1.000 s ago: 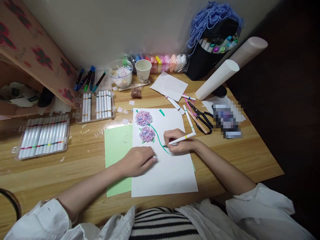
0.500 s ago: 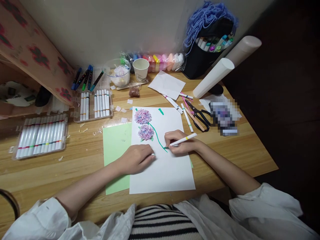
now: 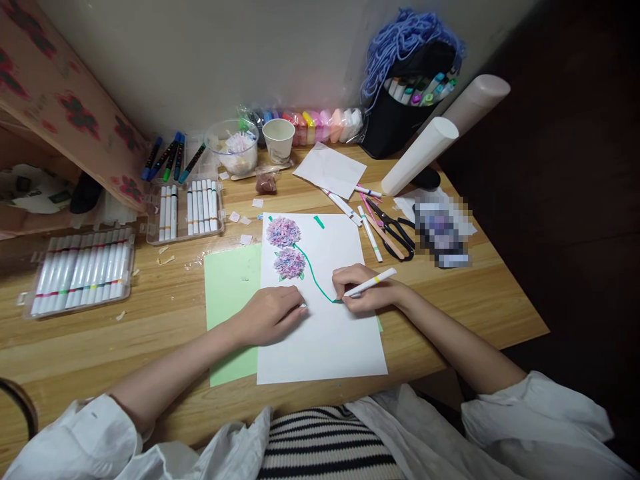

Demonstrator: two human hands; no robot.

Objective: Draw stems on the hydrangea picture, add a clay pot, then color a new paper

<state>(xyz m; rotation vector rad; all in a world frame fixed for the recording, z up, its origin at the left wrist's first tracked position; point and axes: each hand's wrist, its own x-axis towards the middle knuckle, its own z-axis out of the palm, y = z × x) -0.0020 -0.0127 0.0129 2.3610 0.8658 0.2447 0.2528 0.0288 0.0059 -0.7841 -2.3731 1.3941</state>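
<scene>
My right hand (image 3: 365, 288) is closed around a white marker (image 3: 373, 283) with a yellow band, its tip at the lower end of a curved green line on the white paper (image 3: 320, 347). On the left part of this sheet rests my left hand (image 3: 273, 315), fingers together, with a small whitish thing at the fingertips, too small to name. Two textured pink-purple flower heads (image 3: 283, 232) sit at the paper's upper left, with small green leaves around the lower one. A short green mark (image 3: 319, 222) lies near the top edge. Green paper (image 3: 233, 287) shows beneath at the left.
Marker cases (image 3: 83, 272) lie at the left. Behind the paper stand a paper cup (image 3: 279, 140) and a clear bowl (image 3: 235, 150). To the right are black scissors (image 3: 400, 233), loose markers, a white tube (image 3: 420, 157) and a black pen holder (image 3: 395, 127).
My right hand has moved slightly right with the marker, and the green line now curves further right at its lower end. My left hand stays on the paper. The view has shifted slightly.
</scene>
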